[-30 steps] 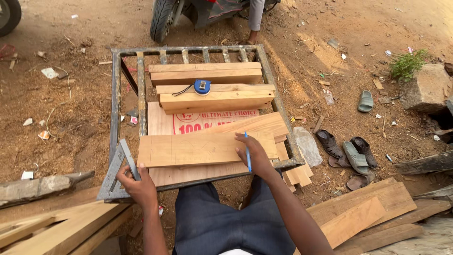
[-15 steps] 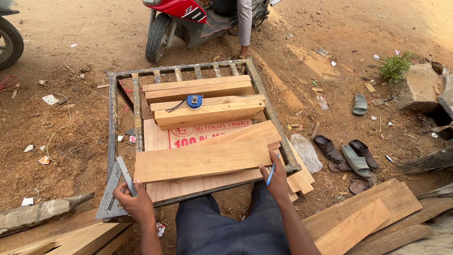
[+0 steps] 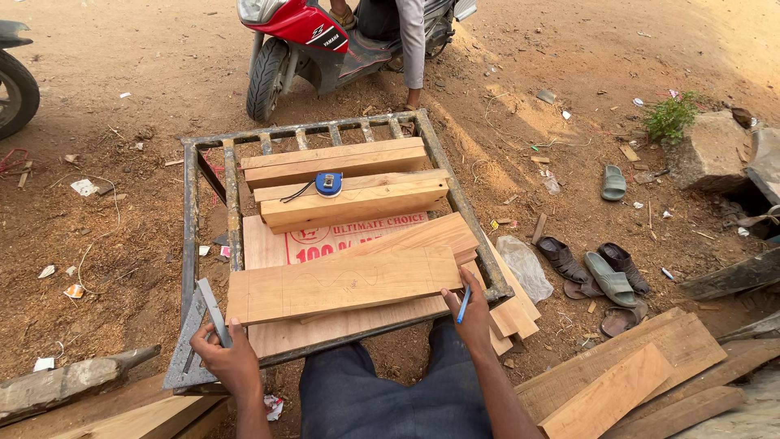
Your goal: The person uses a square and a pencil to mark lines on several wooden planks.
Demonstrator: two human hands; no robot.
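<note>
Right hand point(image 3: 474, 313) slid off plank point(image 3: 341, 283) face to its end, gripping blue pen point(image 3: 463, 304). Left hand point(image 3: 227, 362) clasps metal square point(image 3: 195, 337), partly hidden. Metal frame point(image 3: 192, 219) on dirt ground point(image 3: 106, 122).

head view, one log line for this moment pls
left hand: grips metal square | right hand: holds blue pen, on marked plank end | plank: on metal frame

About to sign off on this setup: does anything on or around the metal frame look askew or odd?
Yes. The marked plank lies skewed across the metal frame, not parallel with the boards behind it. Short offcuts overhang the frame's near right corner. The right hand grips the plank's end; the left hand holds the metal square.
</note>
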